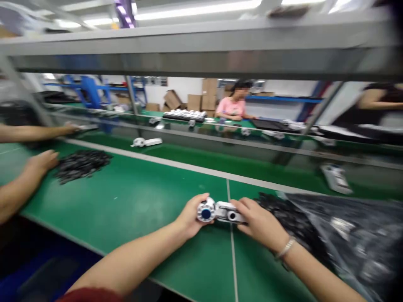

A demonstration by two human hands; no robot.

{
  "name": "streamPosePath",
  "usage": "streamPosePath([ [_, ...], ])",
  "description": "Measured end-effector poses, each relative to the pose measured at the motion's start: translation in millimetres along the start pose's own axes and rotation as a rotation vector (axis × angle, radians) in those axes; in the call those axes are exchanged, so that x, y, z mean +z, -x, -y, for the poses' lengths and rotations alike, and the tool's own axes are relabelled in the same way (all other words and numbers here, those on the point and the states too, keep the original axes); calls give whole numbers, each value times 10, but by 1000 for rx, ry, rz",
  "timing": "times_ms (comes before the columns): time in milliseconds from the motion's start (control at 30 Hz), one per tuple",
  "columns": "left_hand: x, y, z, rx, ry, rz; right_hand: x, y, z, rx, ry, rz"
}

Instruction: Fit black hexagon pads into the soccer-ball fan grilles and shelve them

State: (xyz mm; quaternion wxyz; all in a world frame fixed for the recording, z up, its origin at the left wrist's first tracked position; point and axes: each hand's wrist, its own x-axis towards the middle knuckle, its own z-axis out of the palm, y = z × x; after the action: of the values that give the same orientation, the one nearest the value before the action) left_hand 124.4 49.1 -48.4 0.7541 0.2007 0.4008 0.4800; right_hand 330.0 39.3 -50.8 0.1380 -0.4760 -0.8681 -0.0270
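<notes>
The left hand (pixel 190 216) and right hand (pixel 260 224) both grip closed on a white plastic device (pixel 222 212), one at each end, with a blue-centred round cap and a dark ringed opening, held over the green tabletop (pixel 132 209), near a heap of dark parts (pixel 283 214)
</notes>
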Motion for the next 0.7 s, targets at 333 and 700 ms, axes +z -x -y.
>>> streamPosePath([
  [333, -119, -180, -18, -150, 179, 54, -113, -326, -203, -144, 50, 96],
  [700, -151, -210, -13, -85, 186, 108, -283, -408, -119, -24, -11, 213],
])
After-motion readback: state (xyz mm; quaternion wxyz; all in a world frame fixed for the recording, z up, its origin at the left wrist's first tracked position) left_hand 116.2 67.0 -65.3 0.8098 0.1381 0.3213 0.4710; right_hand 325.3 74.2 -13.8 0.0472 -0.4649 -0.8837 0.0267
